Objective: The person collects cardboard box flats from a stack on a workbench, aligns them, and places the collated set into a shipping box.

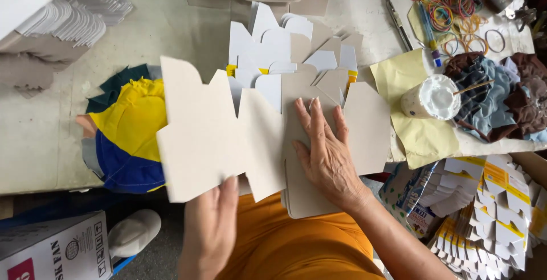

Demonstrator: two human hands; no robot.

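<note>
My left hand holds a flat grey die-cut cardboard blank by its lower edge, lifted and tilted over the table's front. My right hand lies flat, fingers spread, on a stack of similar grey blanks that overhangs the table edge above my orange lap. Behind the stack, more blanks lie fanned out with white and grey faces up.
A yellow and blue cloth bundle sits left. A white glue cup with a stick rests on yellow paper, beside rags and rubber bands. Printed carton stacks sit low right; a box low left.
</note>
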